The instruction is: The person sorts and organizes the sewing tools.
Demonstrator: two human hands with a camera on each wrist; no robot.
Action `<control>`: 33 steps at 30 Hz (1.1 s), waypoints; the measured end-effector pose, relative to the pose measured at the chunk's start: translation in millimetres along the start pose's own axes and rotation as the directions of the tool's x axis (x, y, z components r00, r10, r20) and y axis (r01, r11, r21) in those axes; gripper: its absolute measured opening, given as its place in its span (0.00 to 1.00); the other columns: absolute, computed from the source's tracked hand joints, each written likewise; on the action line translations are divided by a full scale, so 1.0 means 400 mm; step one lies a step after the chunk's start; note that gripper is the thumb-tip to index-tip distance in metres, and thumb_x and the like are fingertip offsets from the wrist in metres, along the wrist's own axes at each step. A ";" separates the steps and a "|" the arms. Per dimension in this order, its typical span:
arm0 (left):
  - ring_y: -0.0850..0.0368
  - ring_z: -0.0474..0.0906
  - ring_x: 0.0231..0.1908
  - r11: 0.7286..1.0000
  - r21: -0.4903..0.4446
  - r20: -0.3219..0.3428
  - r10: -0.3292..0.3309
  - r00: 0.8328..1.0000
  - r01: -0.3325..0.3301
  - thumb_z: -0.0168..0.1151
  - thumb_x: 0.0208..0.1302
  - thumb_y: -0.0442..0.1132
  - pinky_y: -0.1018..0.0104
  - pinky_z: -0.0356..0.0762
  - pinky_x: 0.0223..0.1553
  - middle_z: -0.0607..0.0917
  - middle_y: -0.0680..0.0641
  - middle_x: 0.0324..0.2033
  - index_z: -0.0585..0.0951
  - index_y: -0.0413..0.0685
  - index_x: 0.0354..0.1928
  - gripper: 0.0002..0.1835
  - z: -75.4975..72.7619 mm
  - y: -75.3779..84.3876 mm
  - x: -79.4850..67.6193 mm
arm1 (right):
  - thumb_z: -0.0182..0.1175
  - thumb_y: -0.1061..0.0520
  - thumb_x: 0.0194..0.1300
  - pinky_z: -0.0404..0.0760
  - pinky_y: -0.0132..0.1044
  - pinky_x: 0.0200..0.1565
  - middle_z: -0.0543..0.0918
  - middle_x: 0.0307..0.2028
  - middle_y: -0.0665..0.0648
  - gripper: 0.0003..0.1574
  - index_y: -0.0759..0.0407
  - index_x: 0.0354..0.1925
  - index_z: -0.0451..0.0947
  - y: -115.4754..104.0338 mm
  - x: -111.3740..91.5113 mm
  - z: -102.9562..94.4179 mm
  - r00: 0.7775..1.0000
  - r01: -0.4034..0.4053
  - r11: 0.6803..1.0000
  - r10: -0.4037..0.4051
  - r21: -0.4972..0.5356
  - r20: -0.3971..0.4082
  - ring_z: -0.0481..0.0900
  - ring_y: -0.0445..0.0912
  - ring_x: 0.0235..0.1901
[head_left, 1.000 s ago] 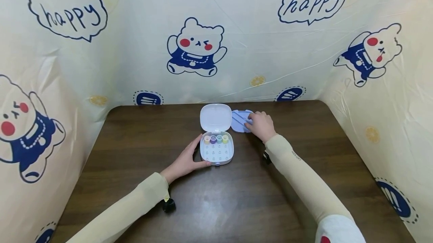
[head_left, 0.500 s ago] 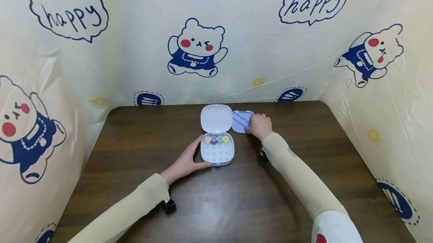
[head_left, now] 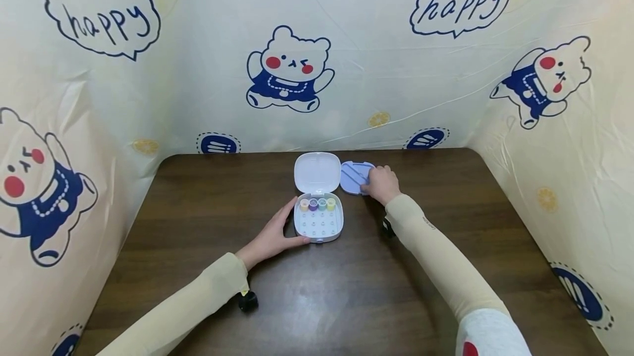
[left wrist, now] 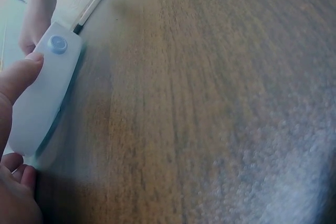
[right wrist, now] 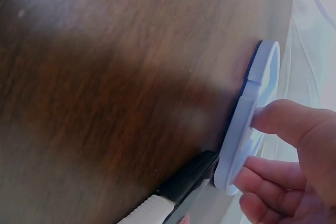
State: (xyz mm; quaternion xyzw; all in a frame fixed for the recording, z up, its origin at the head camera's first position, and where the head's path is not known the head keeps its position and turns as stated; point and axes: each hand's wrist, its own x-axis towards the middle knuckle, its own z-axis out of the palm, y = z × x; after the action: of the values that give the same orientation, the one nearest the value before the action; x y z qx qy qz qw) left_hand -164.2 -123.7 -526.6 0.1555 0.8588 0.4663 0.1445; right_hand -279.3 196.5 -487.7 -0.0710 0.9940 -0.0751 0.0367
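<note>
Nearest, the left sleeve (head_left: 198, 290) rises from the bottom left of the frame to the left hand (head_left: 269, 239), just left of centre. Its thumb presses the front wall beside the latch (left wrist: 58, 44) and its fingers follow the left side, so it grips the white case (head_left: 328, 238), which sits open at mid-frame on the tabletop (head_left: 376, 301).

The case looks like stiff, light, smooth plastic, probably quick to skid; the low walls seem a surer hold than the hinged lid (head_left: 317, 171) tipped back behind. Four coloured cups (head_left: 313, 205) stand in its back row and might come loose if it tilted.

Farther off, right of the lid, lies the blue tray (head_left: 350, 182). It seems thin, rigid and light, best taken by its rim. The right hand (head_left: 382, 184) holds its right end, thumb and bent fingers on the rim; whether it also pinches something small, I cannot tell. The right sleeve (head_left: 436, 259) slants up from the lower right, the wrist low. The printed backdrop (head_left: 208, 86) fills the top of the frame.
</note>
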 end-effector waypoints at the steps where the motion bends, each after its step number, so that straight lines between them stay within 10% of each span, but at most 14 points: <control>1: 0.43 0.49 0.80 1.000 0.001 0.002 -0.001 1.000 0.001 0.79 0.58 0.57 0.43 0.53 0.77 0.52 0.42 0.82 0.47 0.52 0.85 0.63 0.000 0.000 0.000 | 0.71 0.50 0.64 0.78 0.54 0.45 0.83 0.35 0.66 0.21 0.69 0.33 0.84 0.001 -0.001 0.000 1.000 -0.003 1.000 0.003 0.008 -0.007 0.76 0.59 0.41; 19: 0.42 0.49 0.80 1.000 0.012 -0.003 0.003 1.000 -0.003 0.78 0.59 0.58 0.40 0.51 0.77 0.52 0.42 0.82 0.46 0.51 0.85 0.63 0.002 -0.007 0.003 | 0.70 0.53 0.60 0.74 0.50 0.39 0.77 0.28 0.63 0.19 0.65 0.24 0.78 0.001 -0.063 -0.048 0.995 0.045 0.993 -0.034 0.110 -0.097 0.73 0.60 0.38; 33: 0.43 0.48 0.80 1.000 0.015 -0.003 0.001 1.000 -0.001 0.78 0.58 0.59 0.41 0.51 0.77 0.52 0.43 0.82 0.46 0.53 0.85 0.64 0.002 -0.010 0.003 | 0.71 0.51 0.61 0.75 0.50 0.45 0.83 0.37 0.66 0.24 0.73 0.42 0.84 0.007 -0.163 -0.080 0.991 0.096 0.986 -0.083 0.133 -0.103 0.74 0.59 0.41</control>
State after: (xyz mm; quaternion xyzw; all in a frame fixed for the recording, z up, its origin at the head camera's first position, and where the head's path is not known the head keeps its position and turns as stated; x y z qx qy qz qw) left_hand -165.5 -124.4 -530.5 0.1563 0.8623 0.4604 0.1418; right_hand -218.2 213.3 -452.6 -0.1093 0.9828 -0.1484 -0.0104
